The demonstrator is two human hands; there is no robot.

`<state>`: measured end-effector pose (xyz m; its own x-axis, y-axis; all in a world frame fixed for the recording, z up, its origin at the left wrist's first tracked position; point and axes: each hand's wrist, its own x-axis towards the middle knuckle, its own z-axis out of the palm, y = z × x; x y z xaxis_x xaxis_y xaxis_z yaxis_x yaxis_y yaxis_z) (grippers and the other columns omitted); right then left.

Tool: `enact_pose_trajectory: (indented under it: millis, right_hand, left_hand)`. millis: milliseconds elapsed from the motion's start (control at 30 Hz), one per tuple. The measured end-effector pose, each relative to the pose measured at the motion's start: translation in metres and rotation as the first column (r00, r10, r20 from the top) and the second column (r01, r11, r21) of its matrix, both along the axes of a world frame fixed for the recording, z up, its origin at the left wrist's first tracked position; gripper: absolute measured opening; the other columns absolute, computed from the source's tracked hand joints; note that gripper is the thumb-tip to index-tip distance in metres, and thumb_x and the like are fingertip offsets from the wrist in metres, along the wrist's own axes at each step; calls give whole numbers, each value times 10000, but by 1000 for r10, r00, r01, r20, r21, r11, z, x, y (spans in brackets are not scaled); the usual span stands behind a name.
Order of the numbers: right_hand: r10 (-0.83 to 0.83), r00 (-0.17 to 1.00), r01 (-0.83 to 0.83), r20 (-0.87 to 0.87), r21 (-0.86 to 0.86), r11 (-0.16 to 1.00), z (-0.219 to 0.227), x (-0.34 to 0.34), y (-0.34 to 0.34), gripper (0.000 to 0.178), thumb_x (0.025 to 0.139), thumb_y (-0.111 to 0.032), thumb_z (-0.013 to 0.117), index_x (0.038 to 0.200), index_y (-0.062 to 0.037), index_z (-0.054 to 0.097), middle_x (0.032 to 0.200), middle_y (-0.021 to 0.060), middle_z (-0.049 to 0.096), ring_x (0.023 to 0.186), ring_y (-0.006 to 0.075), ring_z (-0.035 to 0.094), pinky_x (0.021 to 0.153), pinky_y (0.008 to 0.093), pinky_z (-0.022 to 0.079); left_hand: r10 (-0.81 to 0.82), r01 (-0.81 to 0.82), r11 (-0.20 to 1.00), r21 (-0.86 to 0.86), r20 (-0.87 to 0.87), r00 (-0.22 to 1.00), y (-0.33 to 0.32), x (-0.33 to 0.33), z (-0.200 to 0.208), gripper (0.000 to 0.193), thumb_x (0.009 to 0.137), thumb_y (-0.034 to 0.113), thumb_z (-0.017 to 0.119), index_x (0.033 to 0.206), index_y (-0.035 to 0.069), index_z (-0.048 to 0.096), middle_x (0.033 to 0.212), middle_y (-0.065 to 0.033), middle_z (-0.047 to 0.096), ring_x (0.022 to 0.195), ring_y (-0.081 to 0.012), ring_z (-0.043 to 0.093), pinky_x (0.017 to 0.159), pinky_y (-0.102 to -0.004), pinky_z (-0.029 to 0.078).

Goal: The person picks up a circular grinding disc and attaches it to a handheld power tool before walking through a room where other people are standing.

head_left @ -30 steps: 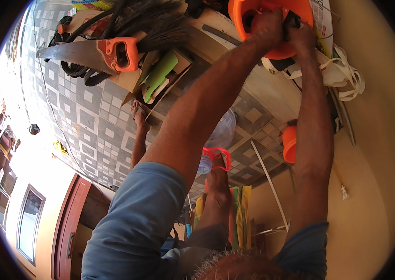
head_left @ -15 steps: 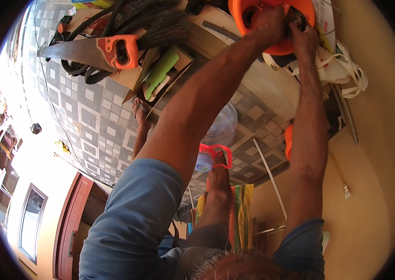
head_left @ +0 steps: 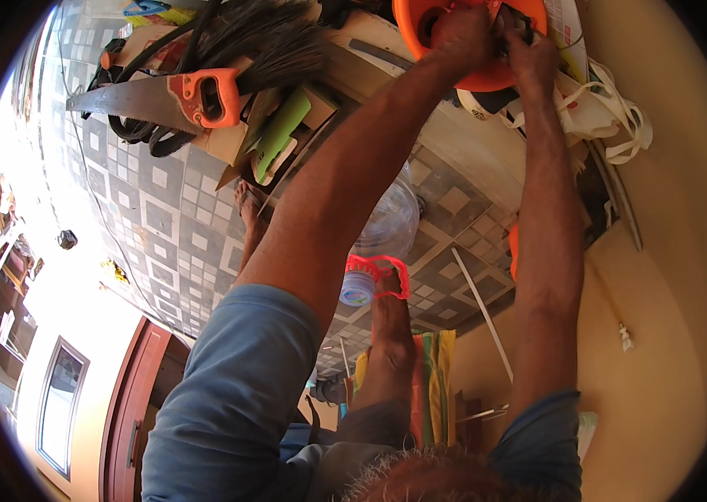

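Both my hands are inside an orange bucket (head_left: pixel 408 29) at the far edge of the view. My left hand (head_left: pixel 464 38) reaches in over the near rim, its fingers smeared and partly hidden against the bucket's contents. Beside it, my right hand (head_left: pixel 535 60) has its fingers curled around a small dark object (head_left: pixel 517 29) whose kind I cannot make out. A thin orange-red piece (head_left: pixel 495 8) shows between the two hands. What else lies in the bucket is mostly hidden by my hands.
Left of the bucket lie a handsaw (head_left: pixel 144 99) with an orange handle, a dark bristle broom (head_left: pixel 278 46) and an open cardboard box (head_left: pixel 311 109). A large clear water bottle (head_left: pixel 391 219) with a red handle (head_left: pixel 391 276) stands below my left arm. White straps (head_left: pixel 621 117) hang at right.
The whole view has shifted slightly, so the bucket and the saw appear a little further left and up. My hands stay in the bucket, and the orange-red piece between them now shows.
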<state>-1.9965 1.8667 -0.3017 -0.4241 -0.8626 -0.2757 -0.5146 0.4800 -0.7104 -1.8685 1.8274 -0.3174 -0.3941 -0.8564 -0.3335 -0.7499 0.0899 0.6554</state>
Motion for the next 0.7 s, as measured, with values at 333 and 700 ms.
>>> enact_pose_trajectory:
  millis: [333, 700]
  right_hand:
    - [-242, 951, 277, 194, -179, 944, 58, -6, 58, 195, 911, -150, 564, 1005, 20, 586, 819, 77, 664, 637, 170, 660, 506, 256, 469]
    - [-493, 550, 490, 674, 218, 844, 157, 21, 157, 197, 926, -178, 594, 1021, -8, 566, 772, 46, 615, 564, 96, 594, 398, 204, 319]
  left_hand:
    - [-8, -8, 984, -178, -88, 996, 9, 3, 18, 318, 905, 249, 508, 1059, -19, 582, 887, -230, 664, 775, -368, 675, 684, -451, 541]
    - [370, 19, 838, 545, -595, 714, 88, 50, 144, 358, 859, 263, 683, 1065, -27, 634, 895, -84, 676, 824, -135, 633, 749, -304, 523]
